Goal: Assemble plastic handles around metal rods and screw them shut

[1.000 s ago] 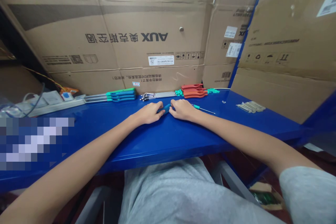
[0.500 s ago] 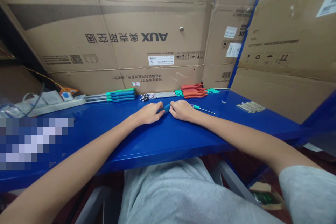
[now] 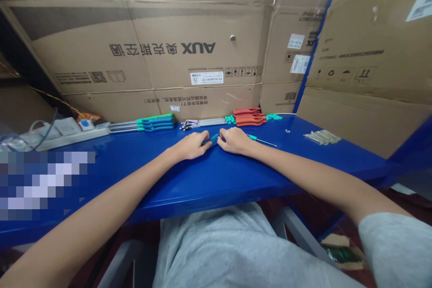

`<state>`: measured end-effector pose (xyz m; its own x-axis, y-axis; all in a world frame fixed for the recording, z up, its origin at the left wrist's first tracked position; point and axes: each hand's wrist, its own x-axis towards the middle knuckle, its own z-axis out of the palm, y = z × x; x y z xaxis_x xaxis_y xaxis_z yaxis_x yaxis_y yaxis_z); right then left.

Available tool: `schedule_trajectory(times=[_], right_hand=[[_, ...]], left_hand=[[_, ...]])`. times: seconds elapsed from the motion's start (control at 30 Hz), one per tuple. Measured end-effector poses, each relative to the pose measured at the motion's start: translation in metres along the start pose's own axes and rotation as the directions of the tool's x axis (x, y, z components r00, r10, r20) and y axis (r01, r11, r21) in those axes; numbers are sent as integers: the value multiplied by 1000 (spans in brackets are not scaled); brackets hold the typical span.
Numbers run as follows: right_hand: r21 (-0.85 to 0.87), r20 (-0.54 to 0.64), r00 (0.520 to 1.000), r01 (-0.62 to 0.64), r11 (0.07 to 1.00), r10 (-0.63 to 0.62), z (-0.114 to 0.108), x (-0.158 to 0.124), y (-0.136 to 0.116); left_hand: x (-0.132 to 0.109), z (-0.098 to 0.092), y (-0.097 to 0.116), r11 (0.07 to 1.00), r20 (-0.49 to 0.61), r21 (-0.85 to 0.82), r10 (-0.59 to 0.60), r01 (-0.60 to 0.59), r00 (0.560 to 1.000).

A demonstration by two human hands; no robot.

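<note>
Near the middle of the blue table, my two hands meet around a blue plastic handle (image 3: pixel 213 140). My left hand (image 3: pixel 193 145) is closed on its left end, thumb and fingers pinching it. My right hand (image 3: pixel 233 140) has its fingers curled at the right end, and they hide much of that part. Beyond my right hand, a thin metal rod with a teal collar (image 3: pixel 254 137) points right; I cannot tell whether it joins the handle. Behind my hands lie white rods with teal tips (image 3: pixel 212 121) and a stack of orange-red handles (image 3: pixel 250 119).
Blue handles with metal rods (image 3: pixel 157 123) lie at the back left, beside a power strip (image 3: pixel 81 137) with plugs. Small teal parts (image 3: pixel 274 117) sit at the back. Clear-wrapped strips (image 3: pixel 322 137) lie at right. Cardboard (image 3: pixel 162 22) walls the table in.
My right hand has shifted very slightly at the handle's right end. My left hand and the things on the table look the same.
</note>
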<state>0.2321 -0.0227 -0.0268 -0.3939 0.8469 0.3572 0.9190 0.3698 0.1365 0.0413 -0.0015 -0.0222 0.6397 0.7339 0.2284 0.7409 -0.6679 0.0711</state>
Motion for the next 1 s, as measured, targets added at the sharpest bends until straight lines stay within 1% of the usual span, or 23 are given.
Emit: schedule_trajectory(times=[0.1,0.2,0.53,0.8,1.0], right_hand=[[30,-25,1000,18,999,-17,-2,-1,1],[34,-19,999,49,998,-48,-1,0,2],[-36,-19,996,83,996,-84,5,2,2],[-45,21,998,64,997,-63,6,2,-1],[12,29,1000,7,1000,-7,7,1,-2]], left_hand=[[-1,-1,0,1000,2,-3,1,-1,1000],[-1,-1,0,1000,4,-7,14,-14,1000],[0,-1,2,999,7,-3,35,-35,999],[-1,0,1,999,3,2,45,-45,999],[0,1,1,999,1,-8,44,-44,999]])
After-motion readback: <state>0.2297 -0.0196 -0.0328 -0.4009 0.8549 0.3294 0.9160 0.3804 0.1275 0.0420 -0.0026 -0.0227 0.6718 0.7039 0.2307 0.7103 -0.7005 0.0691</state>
